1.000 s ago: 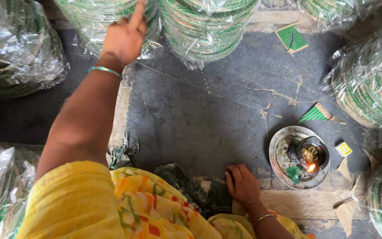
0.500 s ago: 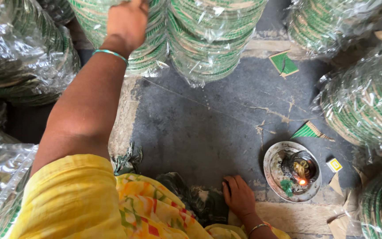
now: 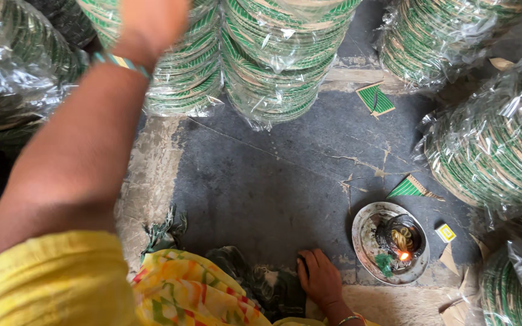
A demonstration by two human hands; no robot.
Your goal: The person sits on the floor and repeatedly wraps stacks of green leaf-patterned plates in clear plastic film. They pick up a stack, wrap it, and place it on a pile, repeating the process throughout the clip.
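Plastic-wrapped stacks of green bangles (image 3: 273, 60), filling the top of the view, nearer and larger than half a second ago. Left hand (image 3: 152, 21) raised against the left-hand stack (image 3: 182, 78), higher in frame than before, fingers cut off at the top edge, so grip impossible to tell. Dark stone floor (image 3: 273, 181) below, cracked. Right hand (image 3: 320, 278) flat on the floor at the bottom, fingers spread, holding nothing, about where it lay earlier. Round metal plate (image 3: 367, 235) just right of it, carrying a small lit lamp (image 3: 401, 238). Green card scraps (image 3: 376, 99) near the stacks; possibly a matchbox (image 3: 446, 232) beside the plate.
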